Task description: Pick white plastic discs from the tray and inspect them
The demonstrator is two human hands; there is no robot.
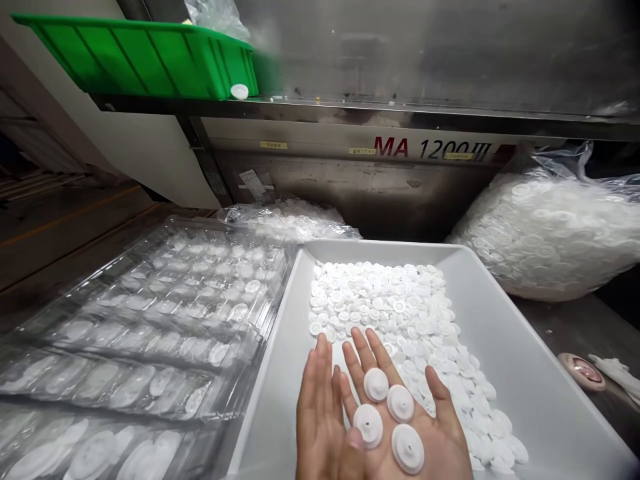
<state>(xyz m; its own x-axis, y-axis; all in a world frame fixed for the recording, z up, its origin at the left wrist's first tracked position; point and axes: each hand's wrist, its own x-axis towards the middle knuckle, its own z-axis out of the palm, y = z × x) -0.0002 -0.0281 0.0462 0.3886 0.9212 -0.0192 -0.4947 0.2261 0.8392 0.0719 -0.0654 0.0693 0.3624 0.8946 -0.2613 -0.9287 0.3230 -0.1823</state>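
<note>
Several round white plastic discs point(401, 403), each with a stepped rim and a small raised centre, lie on the upturned palm of my right hand point(425, 433). Its fingers are stretched out and the thumb stands apart to the right. Against its left side is my left hand point(320, 413), fingers straight and close together, its thumb near the lowest left disc. I cannot tell whether that thumb touches the disc. Both hands are above a large light-grey tray point(520, 353). Inside the tray spreads a heap of loose white discs point(375, 293), partly hidden by my hands.
Stacked clear plastic blister trays point(150, 320) holding white discs stand at the left. Behind are a filled clear bag point(295, 220) and, at right, a bulging one point(560, 227). A green bin point(150, 60) sits on the machine ledge point(350, 113). A pinkish round object point(581, 371) lies far right.
</note>
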